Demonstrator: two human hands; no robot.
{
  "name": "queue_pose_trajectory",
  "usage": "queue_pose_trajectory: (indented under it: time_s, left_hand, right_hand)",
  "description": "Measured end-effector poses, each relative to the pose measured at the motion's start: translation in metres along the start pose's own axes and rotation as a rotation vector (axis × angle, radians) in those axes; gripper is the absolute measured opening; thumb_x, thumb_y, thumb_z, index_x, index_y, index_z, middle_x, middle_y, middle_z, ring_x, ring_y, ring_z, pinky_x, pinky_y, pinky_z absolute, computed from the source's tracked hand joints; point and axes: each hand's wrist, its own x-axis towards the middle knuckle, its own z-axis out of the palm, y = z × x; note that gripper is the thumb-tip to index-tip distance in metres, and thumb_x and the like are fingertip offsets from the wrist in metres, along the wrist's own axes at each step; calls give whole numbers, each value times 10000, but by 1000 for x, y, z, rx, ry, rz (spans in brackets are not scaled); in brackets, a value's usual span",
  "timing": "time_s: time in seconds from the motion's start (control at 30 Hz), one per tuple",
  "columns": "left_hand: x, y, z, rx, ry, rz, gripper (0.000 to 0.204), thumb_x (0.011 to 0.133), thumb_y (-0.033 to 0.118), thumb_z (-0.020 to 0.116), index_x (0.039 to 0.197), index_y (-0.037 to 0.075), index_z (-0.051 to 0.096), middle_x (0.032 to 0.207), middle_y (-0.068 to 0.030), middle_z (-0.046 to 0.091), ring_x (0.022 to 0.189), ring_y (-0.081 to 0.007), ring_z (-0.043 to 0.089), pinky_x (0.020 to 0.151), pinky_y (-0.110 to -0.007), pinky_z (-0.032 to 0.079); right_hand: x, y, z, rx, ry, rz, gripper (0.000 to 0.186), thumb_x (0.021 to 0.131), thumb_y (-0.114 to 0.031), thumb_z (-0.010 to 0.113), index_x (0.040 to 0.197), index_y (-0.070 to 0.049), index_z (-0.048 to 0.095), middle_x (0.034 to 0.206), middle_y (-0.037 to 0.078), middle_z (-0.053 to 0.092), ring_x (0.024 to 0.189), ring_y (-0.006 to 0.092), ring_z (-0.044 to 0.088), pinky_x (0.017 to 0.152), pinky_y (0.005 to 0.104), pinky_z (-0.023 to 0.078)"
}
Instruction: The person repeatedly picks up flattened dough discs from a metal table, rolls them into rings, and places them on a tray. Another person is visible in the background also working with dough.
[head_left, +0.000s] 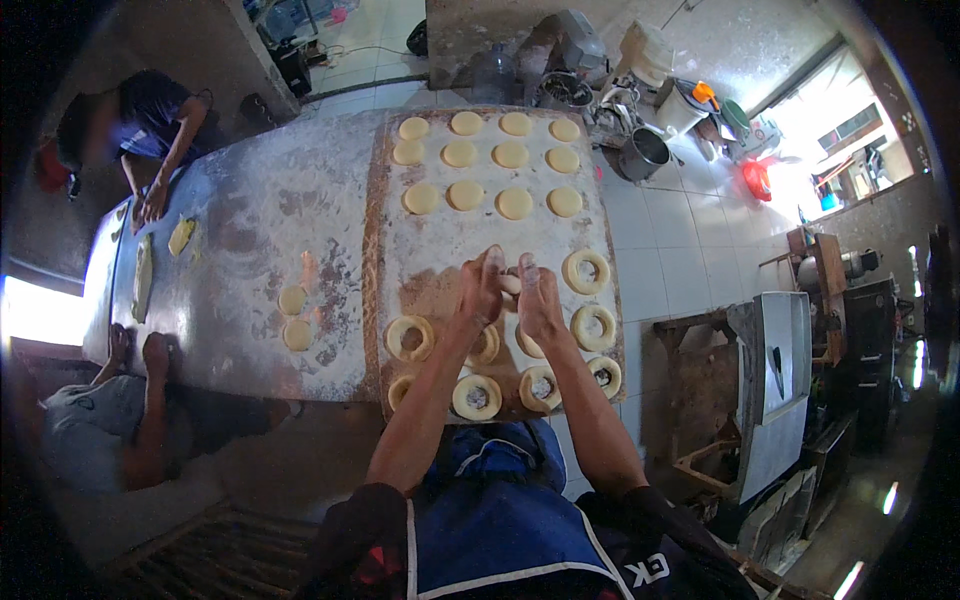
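The step in hand looks to be opening a piece of dough (511, 285) into a ring: the left hand (482, 291) and right hand (539, 298) grip it above the floured board (432, 296), fingers curled, thumbs pointing away from the person. Its visible strip bridges the hands left to right, though they hide its full long axis. The next move likely calls for gentle, even stretching, matching the nearby rings (477, 381).

Twelve flat dough rounds (515, 204) at upper centre, two more at centre left. Eight dough rings (571, 275) at lower centre and right of centre, plus one partly hidden dough shape (528, 341). At centre, one left hand (482, 287), one right hand (538, 300), one dough piece (511, 284) between. Two co-workers (155, 110), left.
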Motion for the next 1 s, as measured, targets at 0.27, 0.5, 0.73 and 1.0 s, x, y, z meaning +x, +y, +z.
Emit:
queue_pose_trajectory:
  time_s: [0.27, 0.5, 0.73, 1.0]
  left_hand:
    - [7, 3, 21, 130, -51, -110, 430, 988, 374, 407, 850, -3, 560, 682, -110, 539, 699, -238, 553, 691, -380, 452]
    - [41, 1, 42, 759, 208, 128, 237, 943, 226, 479, 936, 18, 593, 864, -189, 600, 858, -390, 579, 787, -494, 440]
    - [-83, -33, -177, 1023, 586, 79, 321, 931, 223, 523, 1199, 50, 561, 1102, -194, 621, 1050, -399, 569, 955, -528, 400]
    - [-109, -10, -318, 925, 142, -539, 398, 872, 97, 634, 1249, 24, 531, 1112, -158, 589, 1010, -296, 591, 881, -402, 468]
  right_hand:
    - [-4, 15, -42, 335, 36, -57, 429, 899, -398, 576, 753, 5, 572, 649, 18, 525, 623, 82, 468, 560, 296, 400]
    - [0, 19, -51, -774, 381, -386, 647, 735, -246, 791, 1243, 15, 487, 808, 156, 657, 751, 376, 631, 734, 412, 521]
    - [-96, -7, 9, -311, 41, -155, 515, 800, -149, 711, 1256, -8, 515, 851, 121, 592, 711, 220, 583, 664, 362, 495]
    - [-86, -40, 160, -131, -456, -279, 466, 845, -173, 685, 1248, -10, 518, 951, 156, 630, 857, 285, 625, 750, 360, 502]
